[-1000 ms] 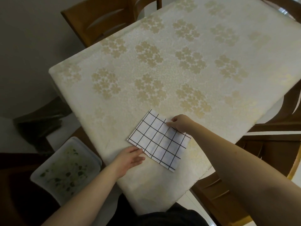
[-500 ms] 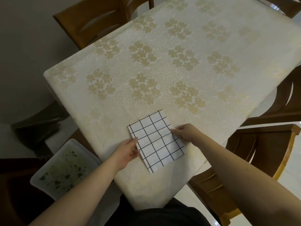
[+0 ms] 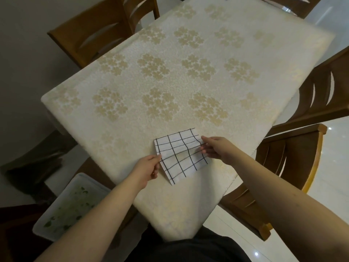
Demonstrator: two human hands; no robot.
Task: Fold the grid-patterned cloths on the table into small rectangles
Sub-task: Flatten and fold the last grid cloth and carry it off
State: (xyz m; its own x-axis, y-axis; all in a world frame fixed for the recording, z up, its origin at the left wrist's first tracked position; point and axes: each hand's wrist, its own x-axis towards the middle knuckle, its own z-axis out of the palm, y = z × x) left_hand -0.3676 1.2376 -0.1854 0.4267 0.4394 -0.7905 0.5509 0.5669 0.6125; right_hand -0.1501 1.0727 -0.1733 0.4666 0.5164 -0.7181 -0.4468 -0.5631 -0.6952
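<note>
A white cloth with a black grid [image 3: 180, 155] lies folded near the front edge of the table [image 3: 170, 82]. Its upper layer is lifted and bowed over the lower one. My left hand [image 3: 149, 168] pinches the cloth's left edge. On the right, my right hand [image 3: 213, 147] pinches the right edge of the raised layer. Only this one grid cloth is in view.
The table wears a cream cover with gold flower clusters. Wooden chairs stand at the back left [image 3: 98, 33] and along the right side [image 3: 294, 167]. A white plastic bin [image 3: 68, 207] with green specks sits on the floor at the lower left.
The cloth lay flat with both hands resting on it. Now both hands pinch its side edges, and the top layer is raised and curved. The camera view has also shifted.
</note>
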